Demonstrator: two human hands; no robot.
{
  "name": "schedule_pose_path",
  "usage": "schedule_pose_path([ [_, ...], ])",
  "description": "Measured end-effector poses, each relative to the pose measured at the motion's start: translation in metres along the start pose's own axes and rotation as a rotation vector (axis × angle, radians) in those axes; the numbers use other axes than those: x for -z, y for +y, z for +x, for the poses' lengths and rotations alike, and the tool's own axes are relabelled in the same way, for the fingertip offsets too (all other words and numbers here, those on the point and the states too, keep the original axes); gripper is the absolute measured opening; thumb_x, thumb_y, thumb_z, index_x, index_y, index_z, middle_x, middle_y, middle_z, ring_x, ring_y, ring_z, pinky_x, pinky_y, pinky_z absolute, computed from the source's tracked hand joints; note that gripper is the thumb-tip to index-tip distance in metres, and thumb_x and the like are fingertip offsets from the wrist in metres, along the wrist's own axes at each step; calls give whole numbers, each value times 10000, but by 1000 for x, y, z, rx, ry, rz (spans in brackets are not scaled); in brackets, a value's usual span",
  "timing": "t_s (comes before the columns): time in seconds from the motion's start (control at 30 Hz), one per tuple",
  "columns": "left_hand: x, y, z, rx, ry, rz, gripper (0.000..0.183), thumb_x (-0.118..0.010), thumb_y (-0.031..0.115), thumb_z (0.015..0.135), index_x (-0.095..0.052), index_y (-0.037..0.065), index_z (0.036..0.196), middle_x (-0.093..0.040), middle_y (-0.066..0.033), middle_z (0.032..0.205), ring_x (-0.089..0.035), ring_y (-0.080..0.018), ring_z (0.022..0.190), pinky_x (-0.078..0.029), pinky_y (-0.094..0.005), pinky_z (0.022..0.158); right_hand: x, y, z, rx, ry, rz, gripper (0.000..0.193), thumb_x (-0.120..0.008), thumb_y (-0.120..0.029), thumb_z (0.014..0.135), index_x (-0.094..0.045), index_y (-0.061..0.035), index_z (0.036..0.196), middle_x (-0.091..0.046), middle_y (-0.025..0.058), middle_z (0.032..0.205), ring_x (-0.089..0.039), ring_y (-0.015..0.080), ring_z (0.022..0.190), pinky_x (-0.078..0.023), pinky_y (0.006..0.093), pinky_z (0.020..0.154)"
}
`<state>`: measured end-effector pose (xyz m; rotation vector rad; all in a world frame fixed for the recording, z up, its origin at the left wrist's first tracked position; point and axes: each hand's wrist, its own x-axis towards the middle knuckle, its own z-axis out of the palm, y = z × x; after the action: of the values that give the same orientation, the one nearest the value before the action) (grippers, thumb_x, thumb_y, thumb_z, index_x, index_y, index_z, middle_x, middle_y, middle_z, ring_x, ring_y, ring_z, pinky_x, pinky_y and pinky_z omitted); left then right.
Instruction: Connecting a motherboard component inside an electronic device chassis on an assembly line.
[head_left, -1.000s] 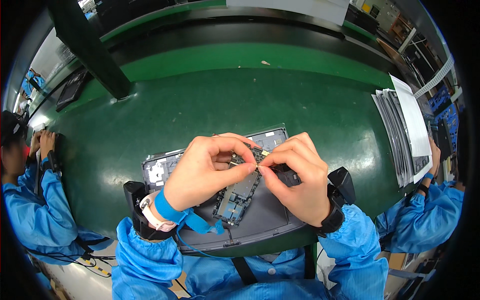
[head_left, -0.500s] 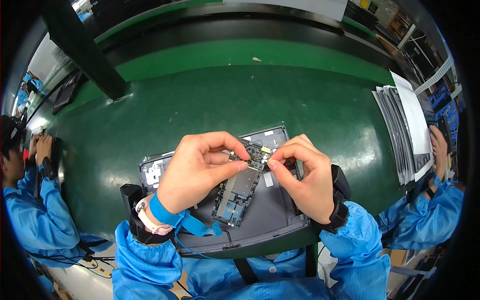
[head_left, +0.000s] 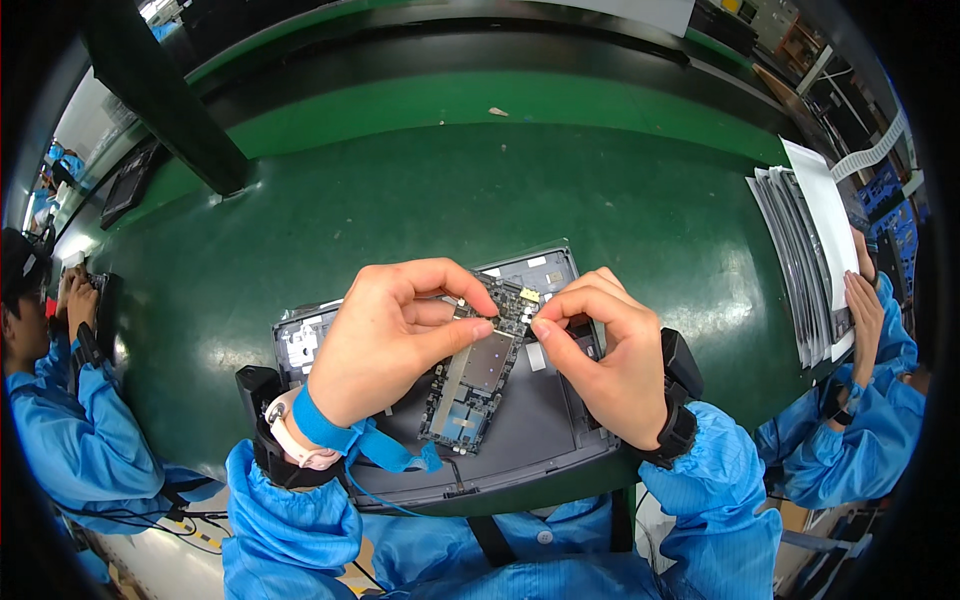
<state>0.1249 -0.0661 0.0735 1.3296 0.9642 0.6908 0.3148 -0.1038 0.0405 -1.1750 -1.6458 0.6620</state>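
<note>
A long dark circuit board (head_left: 470, 385) lies slantwise above a grey device housing (head_left: 530, 420); whether it rests on the housing I cannot tell. My left hand (head_left: 400, 335), with a blue wrist strap (head_left: 325, 425), reaches over the board's upper part. Its thumb and index finger are closed on the board's face and edge. At the upper right edge, beside a yellow patch, my right hand (head_left: 605, 350) makes a pinch. Its fingertips meet the edge and a small dark part there, too small to make out.
The green work table (head_left: 600, 190) spreads around the housing. At the right stands a stack of thin panels (head_left: 800, 265), with a co-worker's hand (head_left: 865, 315) against it. A dark post (head_left: 180, 120) rises at the far left. Another co-worker (head_left: 75, 420) sits at the left.
My hands and the board keep nearly the same place, with a slight shift of the whole view. The right co-worker's hands have moved onto the side of the panel stack.
</note>
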Motion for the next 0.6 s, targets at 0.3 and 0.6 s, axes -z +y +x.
schedule_pose_path([
  [0.3,1,-2,0,4,-10,-12,129,-611,-88,764,-567,-64,883,-598,-95,909,-613,-121,812,-497,-207,685,-1,0,-1,-39,-13,15,67,-650,36,706,-622,2,757,-610,59,737,-548,183,720,-442,277,631],
  [0.6,-2,-4,1,-92,5,-98,305,-586,-109,763,-507,-49,1052,-615,-114,944,-616,-130,840,-509,-215,724,4,-1,3,-42,-21,9,55,-674,14,702,-642,-4,742,-620,67,714,-556,190,696,-445,282,614],
])
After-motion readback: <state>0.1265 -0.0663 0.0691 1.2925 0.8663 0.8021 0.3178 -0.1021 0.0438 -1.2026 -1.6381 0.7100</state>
